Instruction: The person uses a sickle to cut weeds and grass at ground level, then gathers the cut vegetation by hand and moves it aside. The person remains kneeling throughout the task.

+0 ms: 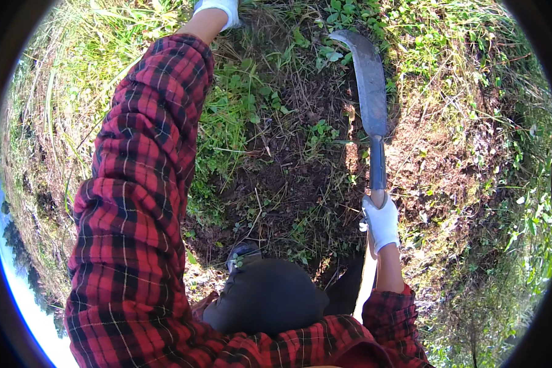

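Observation:
My right hand [381, 221], in a white glove, is closed around the wooden handle [367, 285] of a billhook. Its dark metal socket and curved blade [371, 83] point away from me, with the hooked tip turned to the left over low weeds. My left arm, in a red and black plaid sleeve, stretches far forward. At the top edge of the picture my left hand [218, 9], also in a white glove, is cut off by the frame beside grass; its fingers are hidden.
Green weeds [239, 92] and dry stems cover the dark soil between my arms. My bent knee [271, 294] and a boot [244, 254] are below. Sunlit grass [83, 32] grows at the left, and leafy plants [533, 221] stand at the far right.

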Demonstrator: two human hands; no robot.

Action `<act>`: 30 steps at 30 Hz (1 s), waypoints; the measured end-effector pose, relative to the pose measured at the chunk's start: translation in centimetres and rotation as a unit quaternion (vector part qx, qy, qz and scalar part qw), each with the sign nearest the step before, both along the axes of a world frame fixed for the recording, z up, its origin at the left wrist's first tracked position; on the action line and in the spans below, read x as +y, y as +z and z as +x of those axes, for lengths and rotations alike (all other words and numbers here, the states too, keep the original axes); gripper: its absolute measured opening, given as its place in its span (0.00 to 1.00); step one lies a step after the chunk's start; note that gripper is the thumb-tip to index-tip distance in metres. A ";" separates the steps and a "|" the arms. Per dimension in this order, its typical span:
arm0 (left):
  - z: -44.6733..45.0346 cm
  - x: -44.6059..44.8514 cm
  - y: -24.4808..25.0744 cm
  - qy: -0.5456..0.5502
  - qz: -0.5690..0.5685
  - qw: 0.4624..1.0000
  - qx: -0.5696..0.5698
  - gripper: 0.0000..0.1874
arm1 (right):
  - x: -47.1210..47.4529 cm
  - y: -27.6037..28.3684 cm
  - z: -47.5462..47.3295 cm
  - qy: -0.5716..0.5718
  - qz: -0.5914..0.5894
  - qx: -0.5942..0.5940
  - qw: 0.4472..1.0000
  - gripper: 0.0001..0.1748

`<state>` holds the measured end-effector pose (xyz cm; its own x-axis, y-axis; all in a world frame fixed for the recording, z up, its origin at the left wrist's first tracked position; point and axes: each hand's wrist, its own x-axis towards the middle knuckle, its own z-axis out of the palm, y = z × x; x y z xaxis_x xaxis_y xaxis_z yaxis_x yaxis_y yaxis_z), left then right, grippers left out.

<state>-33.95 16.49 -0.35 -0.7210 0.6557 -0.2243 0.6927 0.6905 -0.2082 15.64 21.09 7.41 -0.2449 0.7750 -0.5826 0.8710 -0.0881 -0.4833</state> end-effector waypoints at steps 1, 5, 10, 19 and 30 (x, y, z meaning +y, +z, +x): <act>0.6 0.5 -0.5 0.042 -0.039 0.997 -0.043 0.33 | 0.1 0.2 -0.1 -0.003 0.001 -0.008 1.000 0.14; 0.6 1.9 -1.4 0.072 0.038 0.994 -0.074 0.21 | 0.9 -0.5 1.0 0.022 0.006 -0.025 0.999 0.15; 1.8 -0.6 -2.2 0.129 0.147 0.976 -0.093 0.19 | 1.3 -1.4 1.3 0.027 -0.004 -0.010 1.000 0.18; 23.7 -9.0 -1.5 -0.065 0.113 0.974 -0.183 0.20 | 1.8 -4.0 4.0 -0.005 -0.048 0.075 0.996 0.14; 8.3 -4.8 1.3 0.195 0.060 0.971 -0.125 0.50 | 2.3 -4.9 3.8 -0.050 -0.090 0.137 0.985 0.15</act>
